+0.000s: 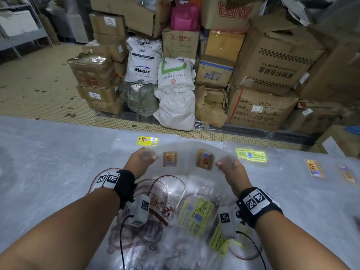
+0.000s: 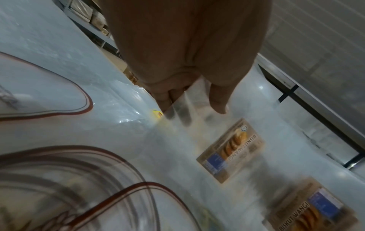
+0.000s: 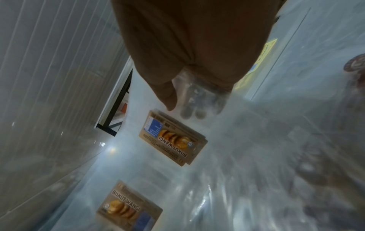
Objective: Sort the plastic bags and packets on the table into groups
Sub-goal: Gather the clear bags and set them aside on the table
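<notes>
Sorting is only partly done, it seems.
Your left hand and right hand pinch the clear brown-label bags at frame centre; three groups lie beyond, the mixed pile below remains.

Head view looks down; both close wrist views share the brown-label bags.

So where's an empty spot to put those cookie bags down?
The left side of the table looks bare, left of the yellow-label bag. There is also a gap between the green-label bags and the brown-label bags. The pile near the wrists is crowded.
</notes>
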`<control>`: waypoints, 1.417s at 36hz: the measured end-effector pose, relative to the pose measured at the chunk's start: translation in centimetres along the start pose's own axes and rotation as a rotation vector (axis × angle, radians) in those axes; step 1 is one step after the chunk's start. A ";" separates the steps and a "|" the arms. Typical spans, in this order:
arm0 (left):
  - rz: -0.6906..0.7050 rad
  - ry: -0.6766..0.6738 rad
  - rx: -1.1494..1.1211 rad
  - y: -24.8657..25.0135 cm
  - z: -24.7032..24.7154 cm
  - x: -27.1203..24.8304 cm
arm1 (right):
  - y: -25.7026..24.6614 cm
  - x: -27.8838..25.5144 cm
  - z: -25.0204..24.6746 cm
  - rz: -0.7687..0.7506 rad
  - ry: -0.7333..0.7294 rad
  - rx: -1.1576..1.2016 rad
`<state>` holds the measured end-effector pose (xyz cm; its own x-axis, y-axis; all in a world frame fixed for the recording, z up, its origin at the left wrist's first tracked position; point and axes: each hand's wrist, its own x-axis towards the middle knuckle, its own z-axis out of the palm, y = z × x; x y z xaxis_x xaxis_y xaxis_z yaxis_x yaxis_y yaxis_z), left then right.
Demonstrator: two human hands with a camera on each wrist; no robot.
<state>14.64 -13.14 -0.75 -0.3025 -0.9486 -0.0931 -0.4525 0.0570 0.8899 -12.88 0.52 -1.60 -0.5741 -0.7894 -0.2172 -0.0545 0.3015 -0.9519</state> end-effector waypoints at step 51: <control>-0.163 0.192 -0.262 5.7 3.5 -2.4 | -1.7 2.9 -5.0 -0.074 -0.019 -0.133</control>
<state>9.87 -9.48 2.95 -0.0697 -0.9813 -0.1793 -0.2434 -0.1576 0.9570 -18.53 0.36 0.50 -0.5489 -0.8218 -0.1530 -0.2048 0.3097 -0.9285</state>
